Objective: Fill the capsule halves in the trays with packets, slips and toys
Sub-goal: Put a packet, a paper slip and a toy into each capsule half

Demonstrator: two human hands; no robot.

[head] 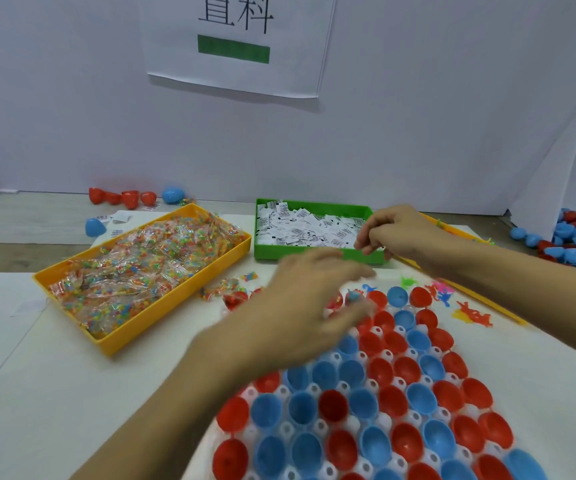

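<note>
My left hand [309, 299] hovers blurred over the far end of the capsule tray [317, 426]; my right hand [392, 233] curls at the green slip tray's [314, 252] near right corner.

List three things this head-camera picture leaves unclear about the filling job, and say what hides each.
1. Left hand: motion blur hides whether it holds anything.
2. Capsule halves beneath that hand: covered, contents unseen.
3. Tray: cut off by the bottom edge.
4. Slips in the green bin: print too small to read.
</note>
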